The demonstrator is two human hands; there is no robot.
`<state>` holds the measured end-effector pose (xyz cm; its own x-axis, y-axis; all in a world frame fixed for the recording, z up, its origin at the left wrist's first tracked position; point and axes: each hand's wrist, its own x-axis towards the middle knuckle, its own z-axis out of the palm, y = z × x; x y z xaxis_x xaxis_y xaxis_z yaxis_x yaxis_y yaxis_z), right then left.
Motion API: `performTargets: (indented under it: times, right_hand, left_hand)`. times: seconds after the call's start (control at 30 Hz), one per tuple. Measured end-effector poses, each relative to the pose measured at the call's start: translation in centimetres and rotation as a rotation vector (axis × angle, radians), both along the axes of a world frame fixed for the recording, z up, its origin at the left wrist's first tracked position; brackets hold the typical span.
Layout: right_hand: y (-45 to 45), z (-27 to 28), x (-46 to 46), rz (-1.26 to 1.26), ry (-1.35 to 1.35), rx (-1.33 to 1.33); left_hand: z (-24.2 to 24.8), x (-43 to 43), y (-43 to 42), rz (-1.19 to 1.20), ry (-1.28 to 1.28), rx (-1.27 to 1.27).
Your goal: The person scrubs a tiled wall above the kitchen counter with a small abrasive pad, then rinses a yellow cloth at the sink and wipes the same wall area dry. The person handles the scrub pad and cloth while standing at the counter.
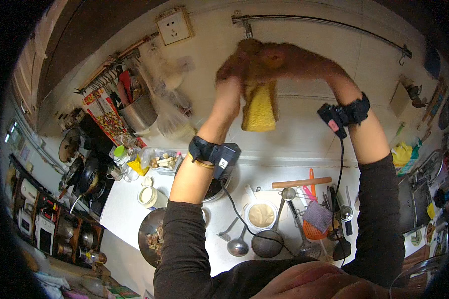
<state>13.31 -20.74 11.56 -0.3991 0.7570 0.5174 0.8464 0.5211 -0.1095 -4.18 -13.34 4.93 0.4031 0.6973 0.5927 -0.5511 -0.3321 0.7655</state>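
Both my hands are raised together against the tiled wall, just under the left end of a metal hanging rail (318, 20). A yellow cloth (262, 108) hangs down from between them. My left hand (234, 65) is at its upper left side, and my right hand (284, 61) reaches over its top from the right. Both are blurred and dark, so which fingers grip the cloth cannot be made out. Each wrist wears a black strap with a small device and a cable.
Below lies a white counter (127, 209) with a ladle (238, 246), a strainer (267, 243), a wooden rolling pin (302, 182), a white container (261, 215) and a wok (151, 235). Plastic bags (172, 108) and a metal utensil holder (138, 112) hang at the left. A power socket (174, 27) is above.
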Motion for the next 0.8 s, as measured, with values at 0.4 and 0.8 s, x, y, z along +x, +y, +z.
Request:
performTargets:
  times: [0.4, 0.8]
  right_hand:
    - [11.0, 3.4, 0.3, -0.331, -0.302, 0.775]
    - [2.7, 2.7, 11.3, -0.466, -0.339, 0.861]
  left_hand:
    - [2.3, -3.9, 2.6, -0.04, -0.223, -0.016]
    - [6.5, -2.4, 5.9, 0.459, 0.211, 0.869]
